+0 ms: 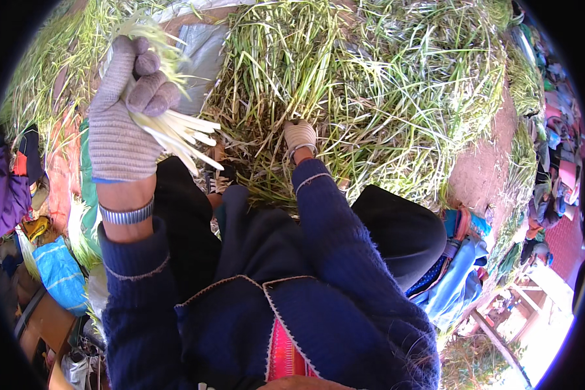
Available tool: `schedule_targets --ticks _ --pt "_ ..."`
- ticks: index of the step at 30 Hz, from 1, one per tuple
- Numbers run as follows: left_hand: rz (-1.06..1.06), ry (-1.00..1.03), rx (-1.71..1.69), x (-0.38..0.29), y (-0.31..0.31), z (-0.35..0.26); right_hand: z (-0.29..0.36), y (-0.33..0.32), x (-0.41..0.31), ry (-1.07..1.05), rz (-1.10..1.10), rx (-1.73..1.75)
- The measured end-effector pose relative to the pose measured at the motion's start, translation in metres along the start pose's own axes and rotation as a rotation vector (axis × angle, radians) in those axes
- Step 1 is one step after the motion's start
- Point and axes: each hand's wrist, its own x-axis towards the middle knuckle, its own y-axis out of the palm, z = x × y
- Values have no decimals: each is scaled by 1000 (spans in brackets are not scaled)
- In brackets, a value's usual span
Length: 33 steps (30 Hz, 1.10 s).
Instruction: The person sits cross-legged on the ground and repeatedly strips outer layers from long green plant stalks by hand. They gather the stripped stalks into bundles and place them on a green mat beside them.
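My left hand (136, 97), in a grey-mauve knit glove, is raised at the upper left and closed around a bundle of plant stalks (180, 134). Their pale, even ends point down to the right, and their green tops are blurred above the fist. A metal-banded watch (128, 212) circles that wrist. My right hand (300, 135), in a beige glove, reaches into a large heap of long green stalks (385, 83) spread in front of my knees. Its fingers are partly hidden among the leaves, so its grip cannot be made out.
A grey plastic sheet (202, 58) lies left of the heap. Bare earth (482, 161) shows at the right. Blue cloth (460, 282) is bunched beside my right knee. At left are a blue woven bag (61, 275) and someone in purple clothing (5, 195). More people sit at far right.
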Motion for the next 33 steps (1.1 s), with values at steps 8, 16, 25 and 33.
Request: schedule_targets --ticks 8,16,25,33 --pt "-119 -12 235 0 22 18 9 -9 7 146 45 48" --pt "-182 -116 224 -2 33 35 1 -5 10 -22 96 33" --pt "-223 -140 271 6 30 49 -19 -86 -41 -74 -14 1313" --pt "-231 -143 307 5 33 60 -27 -70 -63 -145 -127 873"
